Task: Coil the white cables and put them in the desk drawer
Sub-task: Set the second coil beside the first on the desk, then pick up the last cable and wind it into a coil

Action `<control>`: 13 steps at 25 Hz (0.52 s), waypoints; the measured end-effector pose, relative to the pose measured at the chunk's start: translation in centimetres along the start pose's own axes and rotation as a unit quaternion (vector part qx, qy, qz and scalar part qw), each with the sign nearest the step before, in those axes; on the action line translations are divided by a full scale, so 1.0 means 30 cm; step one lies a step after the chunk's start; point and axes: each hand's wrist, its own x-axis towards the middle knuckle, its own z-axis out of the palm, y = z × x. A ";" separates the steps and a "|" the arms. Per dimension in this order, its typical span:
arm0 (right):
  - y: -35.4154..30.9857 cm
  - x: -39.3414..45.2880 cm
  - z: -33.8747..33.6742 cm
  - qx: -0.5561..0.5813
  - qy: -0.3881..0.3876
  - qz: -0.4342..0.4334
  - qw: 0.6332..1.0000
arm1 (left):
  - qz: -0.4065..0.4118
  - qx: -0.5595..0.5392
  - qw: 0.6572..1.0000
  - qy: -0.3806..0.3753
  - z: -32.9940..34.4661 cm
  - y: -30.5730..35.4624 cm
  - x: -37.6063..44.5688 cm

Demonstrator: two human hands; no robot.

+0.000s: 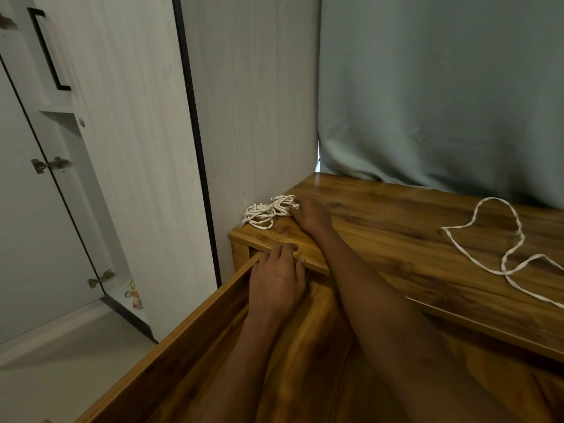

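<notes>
Reaching across the wooden desk (396,227), my right hand (311,218) lies on the bundle of coiled white cables (268,212) at the far left corner of the desktop, close against the pale wardrobe side panel (250,102). My fingertips touch the right edge of the bundle; whether they are curled round any strand I cannot tell, since the back of the hand hides them.

My left hand (276,279) sits lower, fingers fairly straight and spread, resting on the front lip of the desktop just above the open desk drawer (171,340). It holds nothing. The drawer stands pulled well out toward me, its wooden floor visible beneath both forearms (no cable shows inside it in the part I can see).

A second white cable (500,239) lies loose and uncoiled on the right part of the desktop, well apart from the bundle, running in open loops off the right edge of the view.

Behind the desk hangs a grey-green curtain (442,87). At left, a pale wardrobe door (30,209) stands ajar, with a black handle (48,50) on the panel above and metal hinges showing.
</notes>
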 end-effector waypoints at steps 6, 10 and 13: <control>0.005 0.000 0.006 0.092 0.009 0.038 0.995 | 0.013 0.051 0.999 0.000 0.009 0.005 0.007; 0.042 -0.063 -0.052 0.221 0.011 0.084 0.972 | 0.012 0.032 0.999 -0.005 0.012 0.015 0.009; 0.068 -0.164 -0.125 0.188 -0.028 0.073 0.979 | 0.003 0.014 1.000 -0.009 0.007 0.023 0.006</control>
